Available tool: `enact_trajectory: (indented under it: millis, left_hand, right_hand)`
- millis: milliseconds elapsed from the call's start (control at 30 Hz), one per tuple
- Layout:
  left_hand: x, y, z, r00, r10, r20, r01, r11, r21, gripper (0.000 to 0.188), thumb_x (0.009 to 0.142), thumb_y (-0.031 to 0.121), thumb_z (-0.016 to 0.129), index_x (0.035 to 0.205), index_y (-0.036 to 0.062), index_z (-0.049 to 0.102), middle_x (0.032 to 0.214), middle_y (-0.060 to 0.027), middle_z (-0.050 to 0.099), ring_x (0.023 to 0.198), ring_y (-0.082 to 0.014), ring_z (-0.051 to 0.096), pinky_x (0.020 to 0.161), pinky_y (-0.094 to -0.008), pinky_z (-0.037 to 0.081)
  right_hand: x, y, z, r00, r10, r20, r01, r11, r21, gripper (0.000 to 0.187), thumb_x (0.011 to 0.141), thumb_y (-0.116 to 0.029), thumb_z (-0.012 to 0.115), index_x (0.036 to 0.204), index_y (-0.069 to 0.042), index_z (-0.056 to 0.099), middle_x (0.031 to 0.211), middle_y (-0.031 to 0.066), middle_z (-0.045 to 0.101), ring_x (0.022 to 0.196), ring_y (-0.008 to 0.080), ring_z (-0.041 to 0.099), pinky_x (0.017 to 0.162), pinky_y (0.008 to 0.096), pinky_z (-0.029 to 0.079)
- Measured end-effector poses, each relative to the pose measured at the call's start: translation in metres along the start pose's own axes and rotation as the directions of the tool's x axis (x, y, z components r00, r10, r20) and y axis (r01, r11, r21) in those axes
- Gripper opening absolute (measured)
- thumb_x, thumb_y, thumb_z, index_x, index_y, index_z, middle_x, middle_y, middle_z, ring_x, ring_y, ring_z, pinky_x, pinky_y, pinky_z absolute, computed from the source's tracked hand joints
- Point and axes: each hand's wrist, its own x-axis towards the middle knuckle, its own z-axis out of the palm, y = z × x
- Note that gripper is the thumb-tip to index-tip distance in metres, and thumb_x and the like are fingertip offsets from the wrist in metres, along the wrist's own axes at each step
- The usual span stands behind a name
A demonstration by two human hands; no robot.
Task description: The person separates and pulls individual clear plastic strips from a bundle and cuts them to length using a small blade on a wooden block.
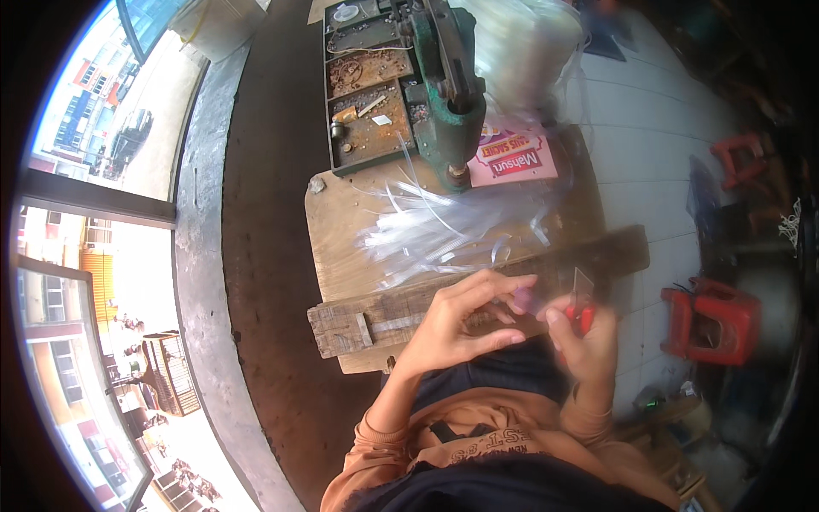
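Note:
My left hand (469, 320) is above a wooden plank (401, 320), its fingers bent and apart and its thumb stretched out below them. A small, blurred purple thing (525, 299) shows at its fingertips, close to my right hand; whether the left fingers touch it I cannot tell. My right hand (587, 341) is closed around a red-handled cutting tool (583, 317) with a pale, pointed blade sticking up. Beyond the plank, a loose heap of clear plastic strips (426, 226) spreads over the wooden board (337, 247).
A green cast-metal press (456, 128) stands behind the strips, next to a pink printed card (516, 160). To its left lies a compartment tray (367, 149) of small parts. Bundled clear plastic (525, 51) is at the back. A red stool (717, 320) is on the right.

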Motion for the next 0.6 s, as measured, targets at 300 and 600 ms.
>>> enact_trajectory:
  millis: [300,600]
  left_hand:
    - [-0.03,-0.008,0.018,0.923,-0.146,-0.356,0.029,0.949,-0.315,0.021,0.08,-0.002,0.063,0.101,-0.0041,0.06,0.096,-0.0097,0.059,0.089,-0.0151,0.059,0.079,-0.0283,0.048]
    - [-0.035,-0.009,0.015,0.909,-0.169,-0.381,0.035,0.942,-0.334,0.011,0.082,0.0,0.062,0.092,-0.0014,0.065,0.092,-0.0086,0.064,0.086,-0.0129,0.06,0.076,-0.0245,0.047]
  right_hand:
    - [0.003,0.0,0.022,0.976,-0.132,0.171,0.157,0.977,-0.145,0.007,0.083,-0.006,0.059,0.087,-0.002,0.061,0.06,0.0067,0.063,0.056,0.0126,0.063,0.051,0.024,0.046]
    - [0.005,-0.002,0.023,0.942,-0.248,0.227,0.301,0.923,-0.24,0.007,0.081,-0.006,0.062,0.081,-0.003,0.056,0.067,0.0061,0.066,0.056,0.0152,0.064,0.051,0.0248,0.047]
